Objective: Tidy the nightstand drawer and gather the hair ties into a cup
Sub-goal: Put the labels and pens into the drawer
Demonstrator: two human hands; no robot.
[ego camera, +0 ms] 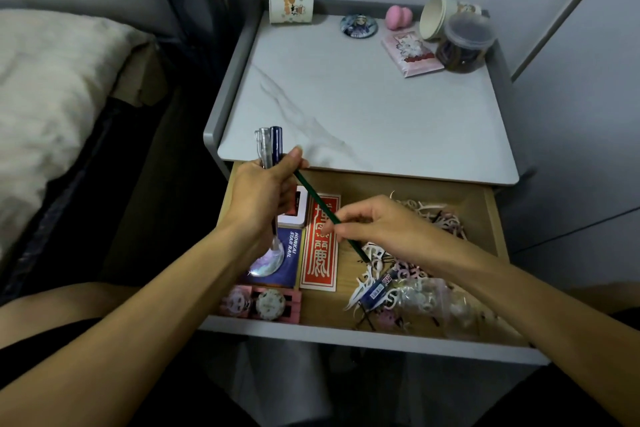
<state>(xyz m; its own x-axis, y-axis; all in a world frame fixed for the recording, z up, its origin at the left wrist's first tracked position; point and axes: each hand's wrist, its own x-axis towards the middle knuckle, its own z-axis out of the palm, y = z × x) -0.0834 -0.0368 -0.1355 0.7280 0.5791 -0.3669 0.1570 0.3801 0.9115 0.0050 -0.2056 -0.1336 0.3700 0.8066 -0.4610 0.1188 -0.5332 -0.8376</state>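
Tidying seems only begun. The left hand (263,191) grips slim capped pens (270,146); the right hand (367,222) pinches a thin green pencil (311,196). Thin dark hair ties (365,319) lie at 4 o'clock in the open wooden drawer (496,222), not yet in the printed paper cup (291,3) at 11 o'clock.

Nightstand top (363,114) bare mid and front; paper cup (291,2), tipped cup (437,17), jar (465,43) along back edge. Drawer (493,222): tangled pile (408,284) fills right; green pencil (318,201), held by left hand (263,194) and right hand (367,218), bars the middle.
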